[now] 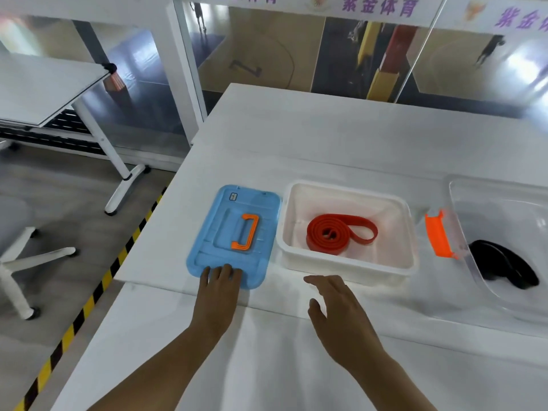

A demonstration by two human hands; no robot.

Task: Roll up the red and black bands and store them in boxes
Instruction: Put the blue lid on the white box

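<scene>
The red band [336,234], partly rolled with a loose loop to its right, lies inside the open white box [350,265]. A blue lid [213,232] with an orange handle [247,232] lies flat to the left of that box. My left hand [219,287] rests its fingertips on the lid's near edge. My right hand [335,310] hovers open just in front of the white box, holding nothing. At the far right, the black band [501,262] lies curled inside a clear box [474,232] with an orange latch [439,235].
The white table [326,137] extends far behind the boxes. Its left edge drops to a floor with yellow-black tape [98,292]. A chair base [17,268] and another table [44,84] stand at left. Glass panels rise beyond the table.
</scene>
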